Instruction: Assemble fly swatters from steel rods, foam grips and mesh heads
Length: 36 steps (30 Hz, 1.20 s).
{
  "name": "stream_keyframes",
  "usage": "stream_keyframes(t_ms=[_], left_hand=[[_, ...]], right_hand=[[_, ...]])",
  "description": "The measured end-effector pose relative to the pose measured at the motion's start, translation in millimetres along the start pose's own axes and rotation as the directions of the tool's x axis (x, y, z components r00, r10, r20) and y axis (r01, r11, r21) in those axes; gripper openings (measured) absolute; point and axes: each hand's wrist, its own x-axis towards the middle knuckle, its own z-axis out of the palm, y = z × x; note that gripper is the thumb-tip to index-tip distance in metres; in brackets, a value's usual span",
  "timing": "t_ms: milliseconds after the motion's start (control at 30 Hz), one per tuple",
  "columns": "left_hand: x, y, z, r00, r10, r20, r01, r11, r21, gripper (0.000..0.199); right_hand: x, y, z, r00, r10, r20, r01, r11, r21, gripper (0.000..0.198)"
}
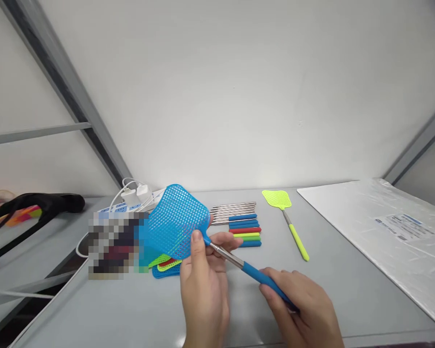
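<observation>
A blue fly swatter (pixel 181 217) with a perforated head and a metal shaft is held up over the table by both hands. My left hand (pixel 205 285) grips it where the head meets the shaft, thumb on top and fingers behind. Around its blue handle, my right hand (pixel 304 304) is closed. Behind the held head lie loose swatter heads in blue (pixel 165 272), green and red, partly hidden. Past my left hand, several metal rods with coloured handles (pixel 244 230) lie side by side. A yellow-green fly swatter (pixel 288 217) rests farther right.
On the right lies a white wrapped sheet (pixel 395 232) with a label. A power strip (pixel 119 209) with white plugs and cables sits at the back left. A black strap-like object (pixel 54 205) is at the far left. The grey table (pixel 130 309) meets a white wall.
</observation>
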Motion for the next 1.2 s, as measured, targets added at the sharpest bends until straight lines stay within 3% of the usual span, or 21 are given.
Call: stream_keyframes(t_ms=[67, 133, 167, 233, 300, 333, 367, 433, 500, 567, 700, 900, 1200], left_hand=[[-2.6, -5.8, 6.3, 0.989, -0.063, 0.134, 0.049, 0.993, 0.109, 0.053], [-8.4, -13.6, 8.4, 0.937, -0.142, 0.318, 0.03, 0.943, 0.332, 0.053], [-11.7, -17.7, 7.4, 0.887, -0.169, 0.429, -0.05, 0.889, 0.455, 0.054], [-17.1, -25.4, 2.3, 0.736, -0.21, 0.644, -0.325, 0.724, 0.608, 0.055], [-18.5, -31.1, -4.9, 0.572, -0.269, 0.774, -0.585, 0.527, 0.616, 0.055], [-17.6, -33.2, -8.3, 0.527, -0.31, 0.791, -0.663, 0.433, 0.611, 0.055], [-15.8, -34.8, -11.2, 0.515, -0.352, 0.782, -0.706, 0.344, 0.62, 0.055], [-10.9, -37.2, -14.9, 0.534, -0.418, 0.735, -0.737, 0.196, 0.647, 0.056], [-6.7, -39.2, -15.7, 0.537, -0.483, 0.692, -0.751, 0.102, 0.653, 0.059], [-5.1, -41.5, -14.5, 0.499, -0.566, 0.657, -0.775, 0.048, 0.63, 0.062], [-9.3, -46.7, -10.3, 0.435, -0.648, 0.626, -0.815, 0.013, 0.58, 0.062], [-16.2, -50.5, -4.6, 0.434, -0.649, 0.625, -0.828, -0.015, 0.56, 0.058], [-17.6, -59.1, -9.9, 0.43, -0.574, 0.697, -0.867, -0.048, 0.496, 0.056]], right_hand=[[1.0, 7.1, -4.3, 0.999, 0.021, -0.05, -0.024, 0.998, -0.055, 0.013], [1.7, 21.2, -12.2, 0.991, 0.071, -0.114, -0.085, 0.989, -0.124, 0.013], [1.8, 30.5, -17.1, 0.982, 0.117, -0.151, -0.141, 0.977, -0.161, 0.014], [1.6, 51.5, -27.7, 0.927, 0.282, -0.248, -0.345, 0.9, -0.268, 0.022], [1.5, 71.0, -36.8, 0.825, 0.496, -0.272, -0.565, 0.741, -0.363, 0.031], [1.7, 78.8, -39.9, 0.765, 0.587, -0.265, -0.641, 0.654, -0.402, 0.034], [2.2, 84.7, -41.5, 0.71, 0.664, -0.236, -0.688, 0.581, -0.436, 0.038], [4.3, 91.5, -40.6, 0.623, 0.765, -0.165, -0.722, 0.48, -0.498, 0.042], [7.5, 93.0, -35.6, 0.577, 0.811, -0.103, -0.714, 0.439, -0.545, 0.044], [11.6, 91.8, -29.8, 0.564, 0.822, -0.073, -0.701, 0.43, -0.569, 0.044], [17.9, 89.9, -23.4, 0.597, 0.801, -0.048, -0.671, 0.465, -0.578, 0.043], [12.3, 95.6, -20.5, 0.688, 0.723, 0.065, -0.606, 0.621, -0.496, 0.035], [-1.1, 94.8, -39.3, 0.723, 0.66, 0.204, -0.586, 0.743, -0.324, 0.046]])
